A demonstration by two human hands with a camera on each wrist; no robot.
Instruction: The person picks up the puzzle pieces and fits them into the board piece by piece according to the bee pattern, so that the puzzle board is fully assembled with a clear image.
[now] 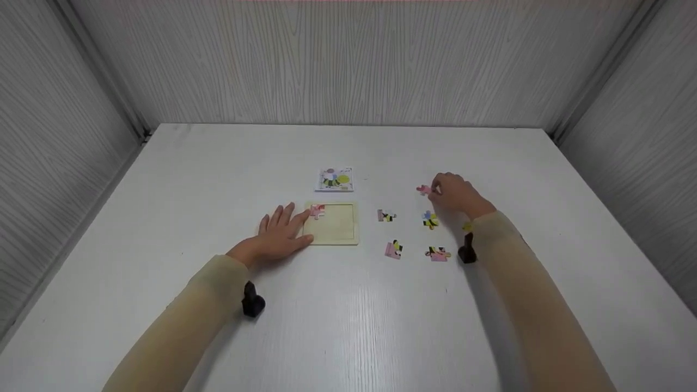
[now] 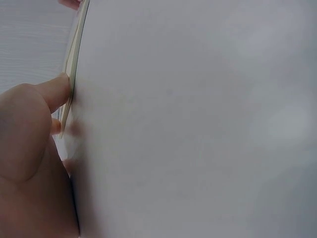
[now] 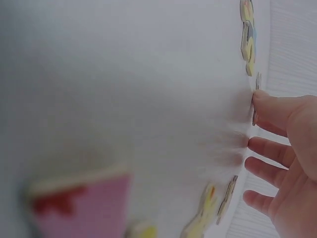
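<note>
A shallow wooden puzzle tray [image 1: 337, 227] lies mid-table, with one pink piece [image 1: 317, 211] set in its top-left corner. My left hand [image 1: 283, 226] lies flat on the table, its fingers against the tray's left edge; in the left wrist view the thumb [image 2: 57, 89] touches the tray's rim [image 2: 74, 59]. My right hand [image 1: 440, 190] pinches a pink puzzle piece [image 1: 423, 189] at the table surface, right of the tray. The right wrist view shows that thumb [image 3: 267, 106] on the thin piece [image 3: 257, 82].
Several loose pieces lie between tray and right arm: [image 1: 386, 216], [image 1: 430, 219], [image 1: 394, 249], [image 1: 438, 253]. A picture card [image 1: 335, 179] sits behind the tray. Grey panel walls close in the white table [image 1: 348, 326] on three sides.
</note>
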